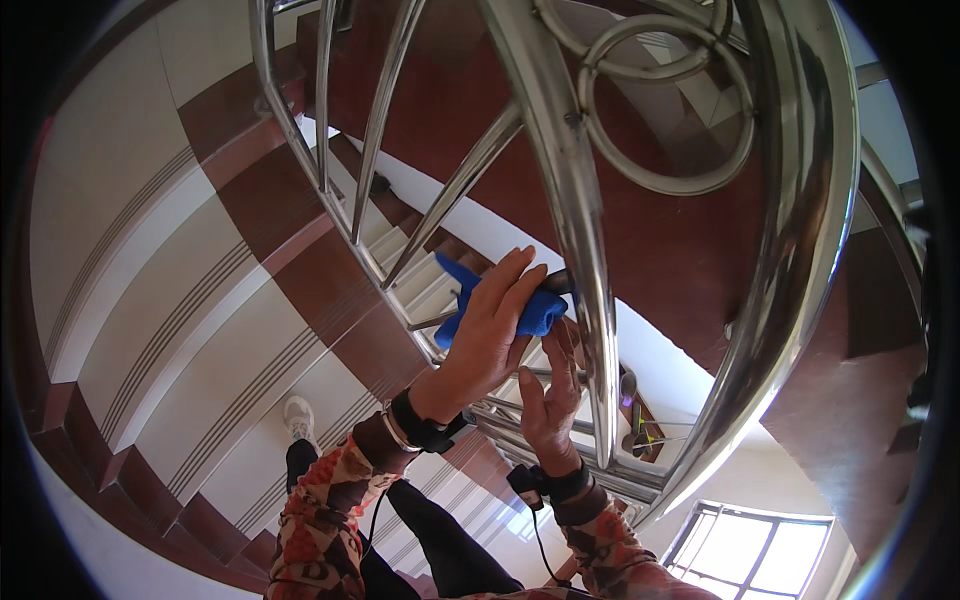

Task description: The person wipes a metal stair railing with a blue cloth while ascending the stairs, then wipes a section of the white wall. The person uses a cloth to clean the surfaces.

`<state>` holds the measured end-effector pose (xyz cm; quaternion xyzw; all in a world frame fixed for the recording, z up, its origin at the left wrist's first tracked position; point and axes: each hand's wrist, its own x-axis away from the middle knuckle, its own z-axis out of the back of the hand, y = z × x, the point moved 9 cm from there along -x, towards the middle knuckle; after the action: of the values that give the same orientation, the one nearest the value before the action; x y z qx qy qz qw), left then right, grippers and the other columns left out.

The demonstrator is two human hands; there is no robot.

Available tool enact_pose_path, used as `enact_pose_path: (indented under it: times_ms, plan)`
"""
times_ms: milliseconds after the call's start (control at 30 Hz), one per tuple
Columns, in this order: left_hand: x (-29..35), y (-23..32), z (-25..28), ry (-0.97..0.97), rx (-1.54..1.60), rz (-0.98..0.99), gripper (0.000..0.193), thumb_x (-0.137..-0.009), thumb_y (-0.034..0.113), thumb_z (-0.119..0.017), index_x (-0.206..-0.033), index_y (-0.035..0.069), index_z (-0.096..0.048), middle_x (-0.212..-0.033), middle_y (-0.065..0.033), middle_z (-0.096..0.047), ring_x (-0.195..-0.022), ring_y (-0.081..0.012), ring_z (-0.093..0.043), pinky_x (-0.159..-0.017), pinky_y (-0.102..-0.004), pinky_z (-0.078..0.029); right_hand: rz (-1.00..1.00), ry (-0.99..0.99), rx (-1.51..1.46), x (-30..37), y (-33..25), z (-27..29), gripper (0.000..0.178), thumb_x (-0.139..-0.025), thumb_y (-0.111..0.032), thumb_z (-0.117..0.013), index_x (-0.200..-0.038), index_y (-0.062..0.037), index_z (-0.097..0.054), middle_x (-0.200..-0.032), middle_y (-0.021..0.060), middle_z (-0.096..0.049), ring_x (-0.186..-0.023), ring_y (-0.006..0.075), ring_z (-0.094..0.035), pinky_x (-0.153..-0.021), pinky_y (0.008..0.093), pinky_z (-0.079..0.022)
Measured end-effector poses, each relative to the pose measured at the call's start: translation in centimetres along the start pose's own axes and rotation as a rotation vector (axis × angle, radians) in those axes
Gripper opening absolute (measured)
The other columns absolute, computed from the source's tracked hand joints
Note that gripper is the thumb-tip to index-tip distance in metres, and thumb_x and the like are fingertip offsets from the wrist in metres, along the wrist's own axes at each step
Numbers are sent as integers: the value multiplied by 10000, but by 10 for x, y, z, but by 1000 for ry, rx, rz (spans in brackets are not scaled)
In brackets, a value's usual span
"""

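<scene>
My left hand is closed over a blue cloth, pressing it around a metal bar of the stair railing. The cloth bunches out on both sides of the fingers. My right hand is just below, fingers stretched upward and thumb apart, with its fingertips close to the cloth's lower edge. Whether they touch it I cannot tell. Beside both hands runs a thick shiny upright post of the railing. Each wrist wears a black band, and patterned sleeves cover my forearms.
A broad polished handrail curves down the right side. Metal rings join it to the post. Curved cream stair treads with brown ends descend at left, where my shoe stands. A window is at lower right.
</scene>
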<state>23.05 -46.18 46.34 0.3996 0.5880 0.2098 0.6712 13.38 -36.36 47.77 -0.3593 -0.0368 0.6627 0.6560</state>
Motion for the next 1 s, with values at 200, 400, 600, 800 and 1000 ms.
enact_pose_path:
  times_ms: [200,400,600,800,1000]
  plan:
    - [3,-4,44,182,5,130,633,-872,-48,-674,-1458,6,-442,-1442,-236,-510,-1326,-440,-510,-1109,-477,-409,4,4,-9,-6,1,3,492,-919,-116,-671,-1388,12,-587,-1476,231,-542,-1383,392,-507,-1155,477,-377]
    - [-14,5,4,-127,-36,101,670,-897,-25,-655,-1503,10,-372,-1419,-259,-506,-1288,-438,-519,-1075,-474,-438,7,3,-37,-9,1,12,510,-889,-98,-690,-1377,16,-597,-1448,247,-561,-1354,397,-535,-1137,471,-395]
    - [-1,-28,-5,-182,49,163,604,-874,-45,-656,-1427,14,-423,-1313,-217,-548,-1225,-440,-551,-1033,-449,-451,32,-32,-94,-12,7,-6,503,-915,-93,-671,-1393,29,-573,-1454,271,-539,-1351,412,-528,-1127,478,-397]
    - [58,-102,-13,-284,-33,204,593,-852,-52,-653,-1398,14,-430,-1294,-205,-546,-1206,-437,-555,-1011,-467,-469,-16,-100,-108,2,42,-54,477,-935,-63,-650,-1400,13,-571,-1476,265,-518,-1372,413,-507,-1129,472,-393]
    - [90,-139,-14,-304,-19,224,524,-902,-35,-645,-1380,15,-437,-1276,-212,-547,-1192,-422,-562,-1004,-467,-485,-45,-192,-83,16,71,-101,451,-941,-28,-631,-1391,-23,-599,-1526,233,-485,-1443,388,-441,-1166,457,-371]
